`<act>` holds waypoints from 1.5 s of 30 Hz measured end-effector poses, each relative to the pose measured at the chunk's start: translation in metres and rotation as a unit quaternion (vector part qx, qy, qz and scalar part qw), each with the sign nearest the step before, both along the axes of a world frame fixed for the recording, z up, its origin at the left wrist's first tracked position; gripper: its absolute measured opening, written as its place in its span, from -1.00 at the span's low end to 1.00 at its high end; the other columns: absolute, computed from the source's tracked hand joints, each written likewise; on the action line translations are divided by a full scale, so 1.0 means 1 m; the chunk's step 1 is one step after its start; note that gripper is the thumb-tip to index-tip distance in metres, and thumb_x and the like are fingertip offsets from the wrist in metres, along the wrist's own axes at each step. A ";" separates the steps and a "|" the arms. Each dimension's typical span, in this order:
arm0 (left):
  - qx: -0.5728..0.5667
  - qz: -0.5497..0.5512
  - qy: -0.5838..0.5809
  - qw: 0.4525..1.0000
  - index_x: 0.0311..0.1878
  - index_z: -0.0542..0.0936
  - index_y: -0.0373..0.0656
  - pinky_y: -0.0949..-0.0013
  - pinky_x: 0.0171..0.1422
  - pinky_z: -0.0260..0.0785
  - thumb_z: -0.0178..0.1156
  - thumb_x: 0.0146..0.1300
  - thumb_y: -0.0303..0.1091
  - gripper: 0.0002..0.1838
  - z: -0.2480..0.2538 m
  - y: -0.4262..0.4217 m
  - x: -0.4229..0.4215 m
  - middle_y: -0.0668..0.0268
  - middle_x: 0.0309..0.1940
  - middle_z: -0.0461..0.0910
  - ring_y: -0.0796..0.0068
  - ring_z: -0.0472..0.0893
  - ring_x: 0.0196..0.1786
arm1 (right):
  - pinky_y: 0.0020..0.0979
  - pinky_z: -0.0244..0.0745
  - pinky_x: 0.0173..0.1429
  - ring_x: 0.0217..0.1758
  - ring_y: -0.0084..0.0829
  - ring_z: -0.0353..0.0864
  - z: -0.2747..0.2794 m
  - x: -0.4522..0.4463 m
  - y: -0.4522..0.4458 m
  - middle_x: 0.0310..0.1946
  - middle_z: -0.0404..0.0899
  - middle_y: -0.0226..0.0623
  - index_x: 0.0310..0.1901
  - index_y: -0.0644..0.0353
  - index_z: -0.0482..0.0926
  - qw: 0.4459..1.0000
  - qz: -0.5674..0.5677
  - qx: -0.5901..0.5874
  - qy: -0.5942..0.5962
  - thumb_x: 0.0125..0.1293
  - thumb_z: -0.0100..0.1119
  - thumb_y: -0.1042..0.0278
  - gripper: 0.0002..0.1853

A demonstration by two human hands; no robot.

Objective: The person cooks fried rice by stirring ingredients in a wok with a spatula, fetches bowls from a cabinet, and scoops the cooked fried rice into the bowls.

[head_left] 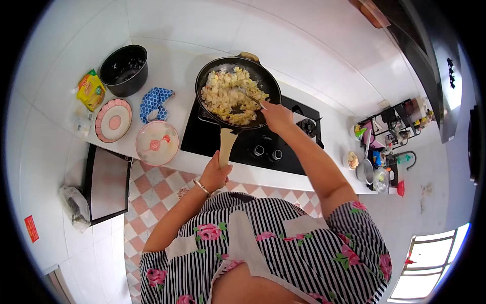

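Note:
A dark frying pan (270, 85) with a cream handle (228, 144) sits over the black gas hob (202, 139). Fried rice with yellow egg bits (223, 93) fills much of the pan and is slightly blurred in the middle. My left hand (215, 173) is closed around the end of the handle. Over the pan's right rim, my right hand (277, 117) grips a thin metal spoon (251, 97). The spoon's head is among the rice and hard to make out.
Left of the hob are a black pot (124, 76), a yellow packet (91, 91), a pink-rimmed plate (113, 120), a bowl (157, 143) and a blue patterned cloth (155, 104). A small saucepan (365, 171) and a bowl of food (351, 160) stand right of it.

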State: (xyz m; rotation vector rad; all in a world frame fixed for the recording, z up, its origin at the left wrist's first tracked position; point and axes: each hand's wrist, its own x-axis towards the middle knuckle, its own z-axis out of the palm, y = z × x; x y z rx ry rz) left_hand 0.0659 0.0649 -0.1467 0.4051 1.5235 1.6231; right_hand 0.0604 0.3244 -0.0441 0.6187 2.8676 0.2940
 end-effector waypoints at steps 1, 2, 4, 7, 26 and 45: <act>-0.006 -0.005 0.003 1.000 0.29 0.10 -0.29 0.44 -0.65 0.30 0.08 0.13 -0.43 -0.35 0.003 -0.001 0.000 0.27 -0.49 0.42 0.54 0.41 -0.70 | -0.15 0.52 -0.18 -0.14 -0.15 0.61 0.022 0.013 -0.006 -0.23 0.60 -0.20 0.14 -0.22 0.34 1.000 0.010 0.004 -0.019 0.32 -0.09 0.16 -0.65; -0.010 -0.009 0.006 1.000 0.31 0.06 -0.34 0.43 -0.62 0.32 0.10 0.13 -0.39 -0.30 0.007 -0.002 -0.001 0.23 -0.46 0.45 0.51 0.43 -0.68 | -0.14 0.52 -0.19 -0.14 -0.16 0.61 0.050 0.023 -0.014 -0.25 0.61 -0.20 0.15 -0.23 0.34 0.999 -0.004 0.007 -0.039 0.33 -0.09 0.14 -0.65; -0.010 -0.018 -0.001 1.000 0.32 0.02 -0.40 0.43 -0.60 0.35 0.12 0.12 -0.36 -0.25 0.008 -0.003 -0.002 0.18 -0.43 0.48 0.49 0.46 -0.66 | -0.12 0.49 -0.18 -0.17 -0.13 0.60 0.083 0.044 -0.022 -0.28 0.61 -0.20 0.15 -0.24 0.35 0.998 -0.012 -0.008 -0.055 0.33 -0.09 0.13 -0.65; 0.000 -0.014 -0.003 1.000 0.31 0.05 -0.35 0.43 -0.62 0.33 0.10 0.13 -0.40 -0.29 0.004 -0.003 -0.002 0.21 -0.46 0.46 0.50 0.45 -0.68 | -0.11 0.48 -0.17 -0.20 -0.10 0.60 0.085 0.052 -0.026 -0.31 0.61 -0.18 0.17 -0.26 0.35 0.998 0.010 -0.025 -0.055 0.33 -0.08 0.12 -0.64; 0.007 -0.017 -0.008 1.000 0.33 0.03 -0.36 0.43 -0.60 0.33 0.10 0.12 -0.38 -0.27 0.010 -0.004 -0.004 0.21 -0.45 0.46 0.51 0.44 -0.67 | -0.11 0.53 -0.26 -0.25 -0.11 0.63 0.036 0.019 0.005 -0.34 0.62 -0.18 0.12 -0.06 0.34 0.998 0.063 0.008 -0.014 0.31 -0.07 0.20 -0.66; 0.006 -0.018 -0.017 1.000 0.30 0.04 -0.37 0.44 -0.62 0.34 0.10 0.12 -0.40 -0.29 0.011 -0.005 -0.004 0.21 -0.46 0.46 0.51 0.45 -0.68 | -0.16 0.51 -0.31 -0.28 -0.16 0.63 0.076 0.058 -0.022 -0.46 0.60 -0.14 0.05 -0.07 0.39 0.997 0.070 0.016 -0.016 0.35 -0.11 0.12 -0.72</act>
